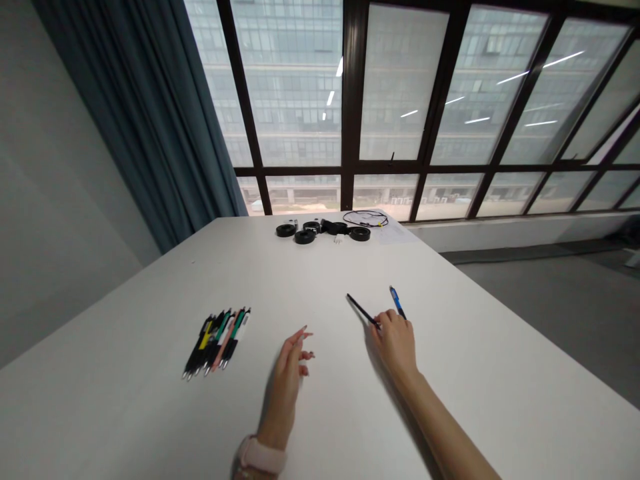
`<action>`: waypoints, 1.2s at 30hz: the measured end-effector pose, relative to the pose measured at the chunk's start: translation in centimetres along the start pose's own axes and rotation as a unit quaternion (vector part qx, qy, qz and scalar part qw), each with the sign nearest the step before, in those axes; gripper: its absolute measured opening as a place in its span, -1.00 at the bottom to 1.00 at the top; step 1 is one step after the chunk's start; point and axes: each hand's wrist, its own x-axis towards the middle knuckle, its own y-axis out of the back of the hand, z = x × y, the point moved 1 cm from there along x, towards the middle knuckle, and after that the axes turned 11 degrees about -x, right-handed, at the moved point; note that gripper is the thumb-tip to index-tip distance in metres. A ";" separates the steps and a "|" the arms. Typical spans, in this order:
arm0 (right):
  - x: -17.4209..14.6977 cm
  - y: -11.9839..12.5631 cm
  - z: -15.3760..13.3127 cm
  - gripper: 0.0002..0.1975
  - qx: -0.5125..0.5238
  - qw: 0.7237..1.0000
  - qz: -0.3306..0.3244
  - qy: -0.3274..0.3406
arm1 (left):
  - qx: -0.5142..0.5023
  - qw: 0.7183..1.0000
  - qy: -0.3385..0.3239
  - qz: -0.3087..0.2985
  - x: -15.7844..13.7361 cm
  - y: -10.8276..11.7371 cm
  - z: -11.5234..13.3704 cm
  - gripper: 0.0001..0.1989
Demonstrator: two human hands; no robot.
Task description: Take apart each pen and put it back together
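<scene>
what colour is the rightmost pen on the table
The rightmost pen, by the right hand, is mostly blue; the head view shows it.

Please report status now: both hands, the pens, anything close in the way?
Right hand: fingers on black pen. Left hand: half open, holding nothing. Blue pen close by, partly hidden by right hand.

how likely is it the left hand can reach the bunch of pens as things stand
Probably yes: the left hand looks empty, the bunch of pens lies to its left, and nothing appears to stand between them.
</scene>
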 end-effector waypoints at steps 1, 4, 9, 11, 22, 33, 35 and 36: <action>0.2 -0.1 0.8 -0.88 -0.011 1.000 0.016 -0.014 | 0.000 1.000 -0.002 0.001 0.0 0.0 0.0 -0.48; 0.7 -0.3 2.8 -0.86 -0.052 0.994 0.081 -0.048 | 0.002 1.000 -0.010 0.010 0.1 0.1 -0.1 -0.47; 0.9 -1.2 5.0 -0.83 -0.064 0.987 0.125 -0.083 | 0.003 1.000 -0.015 0.014 0.0 0.0 -0.1 -0.45; 0.9 -1.7 5.4 -0.83 -0.069 0.986 0.117 -0.097 | 0.002 1.000 -0.011 0.012 0.0 0.0 -0.1 -0.44; 0.8 -2.7 5.7 -0.83 -0.088 0.984 0.102 -0.117 | 0.006 1.000 0.009 0.001 0.1 0.0 0.0 -0.47; 0.8 -2.9 5.5 -0.85 -0.069 0.988 0.093 -0.104 | 0.006 1.000 0.022 0.009 0.2 0.0 0.1 -0.43; 0.8 -3.0 5.6 -0.85 -0.062 0.989 0.088 -0.105 | 0.010 1.000 0.019 0.004 0.1 0.0 0.1 -0.46; 0.8 -3.1 5.6 -0.85 -0.060 0.989 0.087 -0.105 | 0.013 1.000 0.019 0.001 0.0 0.0 0.1 -0.47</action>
